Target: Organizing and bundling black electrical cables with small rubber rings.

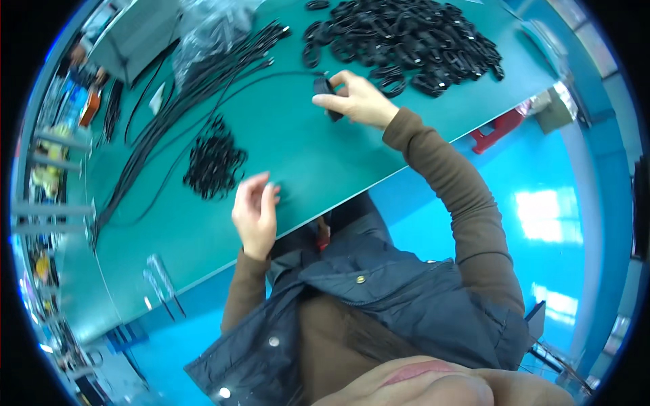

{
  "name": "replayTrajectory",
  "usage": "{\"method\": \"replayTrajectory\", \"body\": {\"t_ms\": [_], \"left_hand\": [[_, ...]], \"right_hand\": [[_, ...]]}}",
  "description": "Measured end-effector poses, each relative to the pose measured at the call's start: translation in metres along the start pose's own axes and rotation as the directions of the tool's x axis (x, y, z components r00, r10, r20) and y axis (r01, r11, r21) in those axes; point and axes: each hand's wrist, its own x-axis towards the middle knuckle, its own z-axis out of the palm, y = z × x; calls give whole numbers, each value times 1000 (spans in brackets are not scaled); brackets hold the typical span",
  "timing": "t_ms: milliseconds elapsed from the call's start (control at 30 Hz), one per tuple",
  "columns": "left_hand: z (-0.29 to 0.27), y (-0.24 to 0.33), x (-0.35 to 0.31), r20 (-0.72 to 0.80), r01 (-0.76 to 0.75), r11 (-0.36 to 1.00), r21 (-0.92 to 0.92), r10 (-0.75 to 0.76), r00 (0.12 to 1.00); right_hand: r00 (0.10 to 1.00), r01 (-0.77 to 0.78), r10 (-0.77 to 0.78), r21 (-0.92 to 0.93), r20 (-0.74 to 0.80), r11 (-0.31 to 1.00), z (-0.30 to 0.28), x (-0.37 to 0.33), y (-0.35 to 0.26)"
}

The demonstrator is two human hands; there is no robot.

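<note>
My right hand [355, 98] is closed around a coiled black cable [323, 88], held over the middle of the green table [305, 149]. The coil stands on edge between thumb and fingers, partly hidden by them. Nearer to me, my left hand [256, 213] has its fingers bent but apart, with nothing visible in them. Just beyond it lies a tangled pile of small black loops [215, 162], perhaps ties. Beyond my right hand, a big heap of coiled black cables [413, 44] spreads over the far side of the table.
Long uncoiled black cables [169, 108] run along the left of the table, some ending near my right hand. A clear plastic bag [213, 34] lies at the far left. Clear-wrapped tools [159, 277] rest near the front left edge. A red stool [497, 130] stands beyond the right edge.
</note>
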Motion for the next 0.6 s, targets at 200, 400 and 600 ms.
{"method": "replayTrajectory", "body": {"t_ms": [200, 400, 600], "left_hand": [[1, -7, -26, 75, -366, 795, 484, 379, 923], [13, -10, -15, 49, -292, 817, 497, 310, 950], [8, -18, -27, -15, -270, 776, 570, 338, 941]], "right_hand": [[687, -242, -579, -890, -439, 387, -190, 67, -24], [737, -402, -373, -809, -564, 429, -297, 164, -33], [814, 80, -559, -923, -157, 376, -218, 201, -35]]}}
